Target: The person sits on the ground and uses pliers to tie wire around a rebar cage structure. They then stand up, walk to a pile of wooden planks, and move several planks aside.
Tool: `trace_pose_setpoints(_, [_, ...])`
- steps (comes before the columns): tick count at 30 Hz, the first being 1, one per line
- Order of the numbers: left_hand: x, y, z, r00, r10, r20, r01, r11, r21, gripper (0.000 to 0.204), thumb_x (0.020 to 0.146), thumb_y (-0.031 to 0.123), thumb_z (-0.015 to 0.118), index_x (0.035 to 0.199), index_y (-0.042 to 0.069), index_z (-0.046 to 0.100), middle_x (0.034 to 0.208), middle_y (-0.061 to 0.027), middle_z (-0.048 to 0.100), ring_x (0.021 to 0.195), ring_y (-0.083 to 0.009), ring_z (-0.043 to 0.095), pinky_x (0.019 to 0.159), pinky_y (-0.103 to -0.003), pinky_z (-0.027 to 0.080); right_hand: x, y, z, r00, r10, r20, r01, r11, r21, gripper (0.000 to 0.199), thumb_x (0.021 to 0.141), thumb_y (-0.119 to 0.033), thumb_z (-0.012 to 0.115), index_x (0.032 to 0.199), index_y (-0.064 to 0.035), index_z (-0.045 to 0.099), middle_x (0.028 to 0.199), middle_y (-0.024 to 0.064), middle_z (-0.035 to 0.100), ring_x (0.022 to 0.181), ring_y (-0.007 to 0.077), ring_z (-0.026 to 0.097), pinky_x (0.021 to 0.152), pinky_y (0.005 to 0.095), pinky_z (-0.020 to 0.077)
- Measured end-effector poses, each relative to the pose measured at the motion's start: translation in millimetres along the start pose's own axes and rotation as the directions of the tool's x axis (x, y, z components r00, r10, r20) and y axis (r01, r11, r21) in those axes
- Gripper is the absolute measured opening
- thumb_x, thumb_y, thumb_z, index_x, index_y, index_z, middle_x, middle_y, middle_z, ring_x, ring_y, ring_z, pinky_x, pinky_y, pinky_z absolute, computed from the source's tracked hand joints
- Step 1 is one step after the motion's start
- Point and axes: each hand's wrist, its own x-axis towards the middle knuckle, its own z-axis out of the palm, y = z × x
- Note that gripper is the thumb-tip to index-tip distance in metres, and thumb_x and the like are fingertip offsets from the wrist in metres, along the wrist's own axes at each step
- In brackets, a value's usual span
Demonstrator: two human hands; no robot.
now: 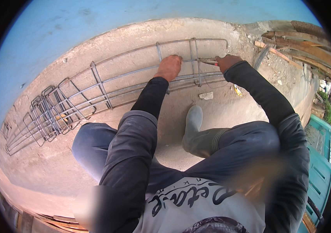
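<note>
A long rebar cage (102, 87) of thin steel bars and rectangular stirrups lies across the ground in front of me. My left hand (169, 66) is closed around one of its lengthwise bars, between two stirrups. In my right hand (227, 62) is a pair of pincers (209, 61) with a bit of red on the handle. Their jaws point left and meet the crossing of a bar and the stirrup (198, 73) near the cage's right end. Whether they grip a wire there is too small to tell.
Several loose stirrups (49, 112) bunch at the cage's left end. A blue wall (95, 27) runs behind. A broken stone (206, 95) and a yellow wrapper (237, 91) lie near my rubber boot (194, 120). Wooden boards (305, 42) stack at the far right; a teal container (320, 167) stands below.
</note>
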Motion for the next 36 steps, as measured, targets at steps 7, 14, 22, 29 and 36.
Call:
trace_pose_setpoints(7, [-0.3, 5.1, 1.2, 1.000, 0.006, -0.014, -0.006, 1.000, 0.023, 0.020, 0.093, 0.015, 0.055, 0.100, 0.006, 0.070, 0.099, -0.0192, 0.069, 0.096, -0.0373, 0.065, 0.085, -0.046, 0.051, 3.6, 25.5, 29.4, 0.996, 0.003, 0.084, -0.012, 0.994, 0.107, 0.028, 0.098, -0.026, 0.047, 0.096, -0.0045, 0.065, 0.091, 0.0183, 0.068, 0.088, 0.0363, 0.067, 0.075, 0.0475, 0.0525])
trace_pose_setpoints(14, [-21.5, 19.6, 12.0, 0.974, 0.213, -0.080, -0.183, 0.942, 0.281, 0.061, 0.088, 0.035, 0.066, 0.138, 0.005, 0.049, 0.135, -0.0178, 0.053, 0.123, -0.0333, 0.051, 0.104, -0.049, 0.038, 6.5, 27.5, 9.0, 0.997, -0.048, 0.054, 0.046, 0.999, 0.027, 0.023, 0.096, -0.024, 0.049, 0.093, -0.0087, 0.066, 0.091, 0.0129, 0.069, 0.088, 0.0329, 0.067, 0.073, 0.0460, 0.0527])
trace_pose_setpoints(22, [-35.1, 54.9, 19.1, 0.986, 0.127, 0.107, -0.164, 0.840, 0.517, 0.133, 0.058, 0.062, 0.083, 0.152, -0.003, 0.015, 0.146, -0.0176, 0.037, 0.135, -0.0376, 0.035, 0.110, -0.059, 0.021, 24.0, 13.2, 1.4, 0.993, 0.016, 0.114, -0.012, 1.000, -0.029, 0.023, 0.092, -0.020, 0.050, 0.104, -0.0135, 0.068, 0.105, 0.0091, 0.069, 0.100, 0.0302, 0.065, 0.081, 0.0414, 0.0521])
trace_pose_setpoints(29, [-32.4, 50.6, 22.8, 0.984, 0.124, 0.125, -0.170, 0.855, 0.489, 0.131, 0.059, 0.056, 0.086, 0.153, -0.003, 0.015, 0.147, -0.0169, 0.036, 0.136, -0.0358, 0.033, 0.110, -0.058, 0.021, 24.2, 25.0, 13.9, 0.997, 0.025, 0.079, -0.028, 0.999, 0.030, 0.026, 0.091, -0.019, 0.048, 0.107, -0.0132, 0.068, 0.110, 0.0097, 0.069, 0.105, 0.0306, 0.064, 0.086, 0.0404, 0.0505])
trace_pose_setpoints(36, [-31.4, 51.3, 23.6, 0.986, 0.114, 0.123, -0.159, 0.867, 0.472, 0.130, 0.058, 0.055, 0.086, 0.153, -0.001, 0.016, 0.145, -0.0168, 0.037, 0.135, -0.0342, 0.034, 0.109, -0.057, 0.022, 17.6, 14.1, 0.5, 0.994, 0.037, 0.103, -0.038, 0.999, -0.001, 0.027, 0.091, -0.023, 0.048, 0.107, -0.0137, 0.068, 0.109, 0.0098, 0.069, 0.105, 0.0300, 0.064, 0.087, 0.0403, 0.0500])
